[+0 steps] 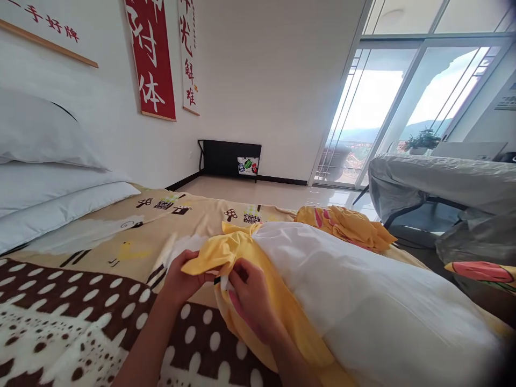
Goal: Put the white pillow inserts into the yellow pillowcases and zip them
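Note:
A yellow fabric cover [278, 282] lies along the near side of a plump white pillow or quilt [346, 279]; I cannot tell which. My left hand [183, 277] pinches the cover's loose corner from the left, its fingers partly under the cloth. Close beside it, my right hand [252, 290] grips the cover's edge, fingers bent inward. Between the two hands a small dark strip and a bit of white show at the fold. Pink patches appear on the cover near my right wrist. What lies inside the fold is hidden.
A patterned blanket [116, 301] covers the bed. White pillows [48, 183] are stacked at the left. Bunched yellow cloth [342, 226] sits at the far bed edge. Beyond stand a plastic-wrapped table [435, 172], a black panel [226, 158] and glass doors [371, 118].

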Tool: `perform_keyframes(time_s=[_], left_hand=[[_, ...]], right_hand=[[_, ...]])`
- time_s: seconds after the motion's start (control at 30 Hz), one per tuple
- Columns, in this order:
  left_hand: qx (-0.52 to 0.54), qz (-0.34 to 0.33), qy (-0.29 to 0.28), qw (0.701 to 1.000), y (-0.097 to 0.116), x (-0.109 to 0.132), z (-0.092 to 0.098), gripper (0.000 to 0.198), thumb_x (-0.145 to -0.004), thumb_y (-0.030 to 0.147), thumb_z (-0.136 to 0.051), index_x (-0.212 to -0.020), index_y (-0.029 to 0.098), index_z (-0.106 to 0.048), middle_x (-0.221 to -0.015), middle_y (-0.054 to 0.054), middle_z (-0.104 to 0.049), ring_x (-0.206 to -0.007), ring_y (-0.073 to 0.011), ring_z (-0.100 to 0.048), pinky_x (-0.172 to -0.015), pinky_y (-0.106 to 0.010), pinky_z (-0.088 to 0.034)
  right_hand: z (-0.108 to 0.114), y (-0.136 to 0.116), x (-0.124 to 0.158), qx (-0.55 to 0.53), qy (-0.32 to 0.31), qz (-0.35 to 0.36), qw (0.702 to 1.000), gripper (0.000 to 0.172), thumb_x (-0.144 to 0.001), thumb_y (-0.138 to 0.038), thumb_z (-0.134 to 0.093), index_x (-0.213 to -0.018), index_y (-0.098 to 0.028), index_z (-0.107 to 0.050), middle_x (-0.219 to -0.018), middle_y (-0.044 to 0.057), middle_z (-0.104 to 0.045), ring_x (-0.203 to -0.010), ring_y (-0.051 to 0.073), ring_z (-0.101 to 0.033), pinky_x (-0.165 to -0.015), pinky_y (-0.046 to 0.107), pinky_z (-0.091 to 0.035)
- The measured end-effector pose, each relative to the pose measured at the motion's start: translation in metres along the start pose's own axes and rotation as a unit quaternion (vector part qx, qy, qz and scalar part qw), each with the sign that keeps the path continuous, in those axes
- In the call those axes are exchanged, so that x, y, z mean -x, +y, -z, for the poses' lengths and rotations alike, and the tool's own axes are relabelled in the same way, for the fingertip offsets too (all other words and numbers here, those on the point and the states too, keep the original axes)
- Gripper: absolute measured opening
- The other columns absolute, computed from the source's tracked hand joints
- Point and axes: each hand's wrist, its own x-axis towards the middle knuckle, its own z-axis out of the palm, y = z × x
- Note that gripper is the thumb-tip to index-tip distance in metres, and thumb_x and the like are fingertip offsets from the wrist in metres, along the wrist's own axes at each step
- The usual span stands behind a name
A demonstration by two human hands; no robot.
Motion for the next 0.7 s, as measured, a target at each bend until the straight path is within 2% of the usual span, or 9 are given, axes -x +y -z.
perform_keyframes(time_s=[0.07, 0.13, 0.23, 0.33, 0.4, 0.5, 0.57, 0.63, 0.7], left_hand=[[0.023, -0.026, -0.019, 0.999, -0.009, -0.004, 0.007, 0.033, -0.064, 0.027, -0.061, -0.091, 0.012, -0.073, -0.106, -0.016, -0.07, -0.104, -0.0326, -0.06, -0.081, -0.041, -0.05], [-0.003, -0.068, -0.002, 0.998, -0.022, -0.01, 0.007, 0.034, -0.065, 0.018, -0.064, -0.098, 0.014, -0.072, -0.113, -0.012, -0.069, -0.108, -0.0284, -0.059, -0.088, -0.037, -0.047], [-0.113, -0.107, 0.088, 0.984, -0.035, -0.015, -0.015, 0.035, -0.069, 0.022, -0.071, -0.104, 0.018, -0.069, -0.114, -0.008, -0.068, -0.105, -0.0232, -0.059, -0.087, -0.03, -0.046], [-0.226, -0.077, 0.177, 0.955, -0.034, -0.009, -0.044, 0.041, -0.073, 0.04, -0.067, -0.106, 0.017, -0.066, -0.111, -0.009, -0.067, -0.098, -0.0242, -0.06, -0.075, -0.029, -0.048], [-0.278, -0.046, 0.202, 0.938, -0.029, -0.002, -0.056, 0.044, -0.074, 0.047, -0.061, -0.105, 0.016, -0.065, -0.11, -0.01, -0.066, -0.094, -0.0251, -0.06, -0.068, -0.029, -0.048], [-0.342, -0.05, 0.213, 0.914, -0.023, 0.006, -0.058, 0.039, -0.07, 0.041, -0.06, -0.101, 0.017, -0.065, -0.105, -0.008, -0.066, -0.094, -0.0244, -0.057, -0.071, -0.03, -0.047], [-0.357, -0.06, 0.218, 0.906, -0.021, 0.007, -0.054, 0.036, -0.066, 0.037, -0.063, -0.097, 0.018, -0.066, -0.097, -0.007, -0.067, -0.093, -0.0235, -0.056, -0.075, -0.03, -0.046], [-0.319, -0.066, 0.195, 0.925, -0.021, 0.006, -0.049, 0.035, -0.065, 0.037, -0.065, -0.095, 0.019, -0.066, -0.093, -0.006, -0.068, -0.091, -0.0226, -0.056, -0.075, -0.03, -0.047], [-0.248, -0.066, 0.157, 0.954, -0.021, 0.005, -0.043, 0.035, -0.065, 0.037, -0.068, -0.095, 0.019, -0.066, -0.092, -0.005, -0.068, -0.086, -0.0203, -0.056, -0.066, -0.028, -0.047]], right_hand=[[0.005, -0.007, -0.002, -0.058, 0.03, -0.002, 0.998, 0.016, -0.082, -0.026, -0.051, -0.071, -0.016, -0.056, -0.064, -0.002, -0.054, -0.06, 0.009, -0.045, -0.053, 0.021, -0.035], [0.006, -0.01, -0.003, -0.077, 0.063, 0.009, 0.995, 0.019, -0.082, -0.029, -0.053, -0.068, -0.017, -0.053, -0.062, -0.003, -0.05, -0.059, 0.009, -0.042, -0.053, 0.021, -0.035], [0.006, -0.008, -0.003, -0.074, 0.079, 0.029, 0.994, 0.022, -0.085, -0.032, -0.051, -0.069, -0.018, -0.051, -0.063, -0.003, -0.047, -0.058, 0.009, -0.04, -0.053, 0.021, -0.034], [0.008, -0.006, -0.002, -0.018, 0.063, 0.067, 0.996, 0.021, -0.089, -0.029, -0.047, -0.072, -0.018, -0.052, -0.065, -0.003, -0.049, -0.06, 0.009, -0.041, -0.055, 0.021, -0.035], [0.011, -0.006, -0.001, 0.045, 0.043, 0.109, 0.992, 0.019, -0.089, -0.023, -0.045, -0.071, -0.018, -0.051, -0.068, -0.002, -0.05, -0.064, 0.01, -0.043, -0.059, 0.022, -0.035], [0.014, -0.008, 0.0, 0.132, 0.011, 0.16, 0.978, 0.02, -0.086, -0.015, -0.045, -0.067, -0.018, -0.049, -0.076, -0.001, -0.053, -0.072, 0.011, -0.045, -0.064, 0.023, -0.036], [0.016, -0.01, 0.0, 0.155, 0.001, 0.173, 0.973, 0.02, -0.086, -0.014, -0.047, -0.068, -0.018, -0.053, -0.079, 0.0, -0.056, -0.076, 0.012, -0.047, -0.068, 0.024, -0.037], [0.018, -0.011, -0.001, 0.153, 0.004, 0.167, 0.974, 0.016, -0.086, -0.016, -0.051, -0.073, -0.019, -0.058, -0.08, 0.0, -0.059, -0.077, 0.013, -0.05, -0.07, 0.025, -0.037], [0.02, -0.01, -0.001, 0.16, 0.012, 0.154, 0.975, 0.013, -0.086, -0.018, -0.055, -0.075, -0.02, -0.06, -0.079, 0.0, -0.06, -0.077, 0.013, -0.052, -0.07, 0.025, -0.038]])
